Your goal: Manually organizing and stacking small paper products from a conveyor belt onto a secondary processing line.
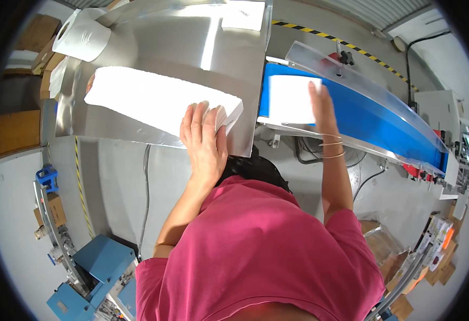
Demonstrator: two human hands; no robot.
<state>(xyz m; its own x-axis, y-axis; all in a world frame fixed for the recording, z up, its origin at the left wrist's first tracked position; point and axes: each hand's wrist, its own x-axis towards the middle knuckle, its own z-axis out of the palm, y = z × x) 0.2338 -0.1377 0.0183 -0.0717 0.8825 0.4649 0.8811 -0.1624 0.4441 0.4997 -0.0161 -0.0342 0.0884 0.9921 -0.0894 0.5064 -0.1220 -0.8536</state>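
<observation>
A long row of white folded paper sheets (143, 99) lies on the metal table in front of me. At its right end, my left hand (205, 136) has its fingers over the top and its thumb at the side, gripping the last sheets. A flat white stack of folded sheets (290, 99) is at the near end of the blue conveyor belt (368, 120). My right hand (324, 109), a little blurred, holds this stack by its right edge. Whether the stack touches the belt, I cannot tell. Thin bangles circle my right wrist.
On the metal table (154, 43) stand a large white paper roll (82, 35) at the far left and a white sheet (243, 15) at the far edge. A clear guard (363, 80) runs along the belt's far side. Cardboard boxes (17, 134) are stacked at left.
</observation>
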